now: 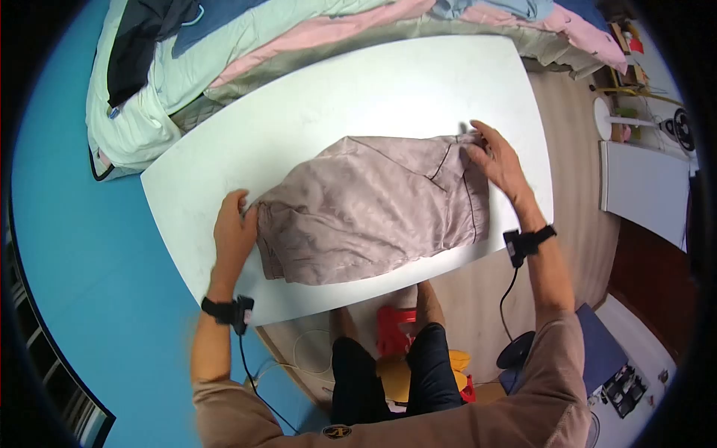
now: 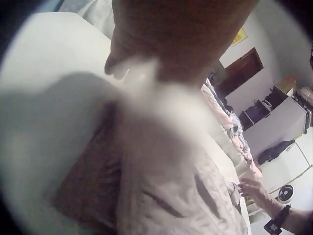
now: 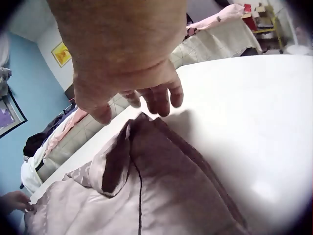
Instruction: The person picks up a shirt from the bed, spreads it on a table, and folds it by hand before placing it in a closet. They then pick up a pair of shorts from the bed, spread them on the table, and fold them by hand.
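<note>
A shiny mauve garment [image 1: 366, 209] with dark piping lies spread over the white table [image 1: 418, 82]. My left hand [image 1: 235, 231] is at its left end, thumb tip right at the upper left corner; I cannot tell whether it pinches the cloth. In the left wrist view that contact is blurred and partly covered by the hand. My right hand [image 1: 500, 160] is at the upper right corner, fingers loosely bent. From the right wrist, its fingertips [image 3: 161, 105] hang just above the garment's pointed corner [image 3: 142, 120], beside a gaping fold with a dark inside.
Beyond the table, a bed [image 1: 246, 67] holds pale green and pink bedding and dark clothes. A white cabinet [image 1: 642, 187] and a fan [image 1: 678, 128] stand to the right. Under the near edge are the person's legs [image 1: 429, 358] and a red object [image 1: 392, 328].
</note>
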Demonstrator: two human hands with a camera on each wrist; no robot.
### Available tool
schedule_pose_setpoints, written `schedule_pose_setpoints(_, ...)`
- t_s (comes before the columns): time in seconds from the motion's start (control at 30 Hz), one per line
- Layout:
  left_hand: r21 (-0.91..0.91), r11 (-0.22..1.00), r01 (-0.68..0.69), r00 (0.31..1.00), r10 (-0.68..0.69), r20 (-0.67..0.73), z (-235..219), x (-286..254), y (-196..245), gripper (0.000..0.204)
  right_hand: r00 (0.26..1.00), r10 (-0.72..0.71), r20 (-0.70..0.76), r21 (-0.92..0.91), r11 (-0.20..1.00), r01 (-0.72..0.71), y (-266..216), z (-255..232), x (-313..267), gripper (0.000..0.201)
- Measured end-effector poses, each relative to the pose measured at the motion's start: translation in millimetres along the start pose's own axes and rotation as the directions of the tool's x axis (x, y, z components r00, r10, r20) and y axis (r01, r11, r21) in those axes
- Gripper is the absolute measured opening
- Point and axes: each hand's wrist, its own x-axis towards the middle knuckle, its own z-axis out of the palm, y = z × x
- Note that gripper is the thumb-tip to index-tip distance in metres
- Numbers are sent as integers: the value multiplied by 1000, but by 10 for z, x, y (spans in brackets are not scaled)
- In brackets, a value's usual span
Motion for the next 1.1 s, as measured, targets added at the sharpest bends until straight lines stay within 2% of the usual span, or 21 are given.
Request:
schedule_pose_setpoints(0.03,173,975,-139,968,171,-184,3,-95,5,32,991,-48,-127,-124,992,33,37,3,-90,60)
schedule_pose_setpoints(0.1,177,969,-174,958,208,-196,11,-343,146,37,935,-286,-207,-220,945,241,79,39,-269,69)
schedule_pose_setpoints(0.2,136,963,-231,954,252,-161,157,-593,446,44,916,-368,-162,-312,899,307,-213,97,-401,70)
schedule_pose_setpoints(0.27,84,963,-257,957,266,-118,293,-657,492,47,852,-512,111,-404,760,509,-307,146,-372,62)
schedule_pose_setpoints(0.3,117,967,-227,968,237,-78,401,-681,448,49,855,-507,111,-403,764,505,-263,175,-339,62)
schedule_pose_setpoints(0.37,145,970,-193,979,199,-31,545,-721,364,52,871,-484,79,-330,812,481,-103,200,-197,50)
schedule_pose_setpoints(0.4,188,957,-221,972,233,-41,590,-733,323,53,873,-488,23,-302,829,471,-44,192,-137,35)
schedule_pose_setpoints(0.43,230,941,-249,962,267,-50,616,-746,285,55,875,-484,31,-301,830,470,-2,182,-86,35)
schedule_pose_setpoints(0.5,208,942,-264,961,276,-26,581,-760,260,57,909,-408,-82,-44,913,406,8,130,-26,27)
schedule_pose_setpoints(0.53,192,941,-280,958,288,-13,554,-756,255,59,987,-148,-62,314,936,160,12,147,-76,17)
schedule_pose_setpoints(0.57,191,941,-278,958,287,-20,534,-752,243,59,986,-154,-63,310,936,167,-66,72,-112,17)
schedule_pose_setpoints(0.63,186,939,-290,957,288,34,467,-763,220,64,992,103,67,639,760,-122,-269,-136,-164,18)
schedule_pose_setpoints(0.77,163,924,-346,938,342,53,344,-765,177,67,984,153,94,588,789,-179,-215,-217,-159,21)
schedule_pose_setpoints(0.8,158,921,-356,934,351,62,326,-774,162,67,973,216,82,465,855,-229,-163,-209,-88,20)
schedule_pose_setpoints(0.83,153,918,-365,931,358,72,321,-781,150,68,974,214,82,467,855,-227,-23,-139,-1,20)
schedule_pose_setpoints(0.9,163,919,-359,933,347,100,294,-780,151,67,970,237,-57,199,955,-222,366,122,177,19)
schedule_pose_setpoints(0.93,170,919,-354,933,336,128,277,-788,144,67,975,188,-121,213,964,-159,513,245,213,21)
schedule_pose_setpoints(0.97,175,920,-351,934,330,140,269,-791,143,67,971,210,-114,108,974,-198,421,207,219,27)
schedule_pose_setpoints(1.03,190,916,-354,935,339,106,260,-808,171,67,948,177,-266,128,981,-147,196,215,103,41)
schedule_pose_setpoints(1.07,186,916,-355,934,339,111,242,-815,202,67,950,230,-212,166,966,-197,-81,93,-14,52)
schedule_pose_setpoints(1.1,161,924,-347,938,342,62,220,-805,246,68,950,228,-213,160,967,-196,-78,115,-112,52)
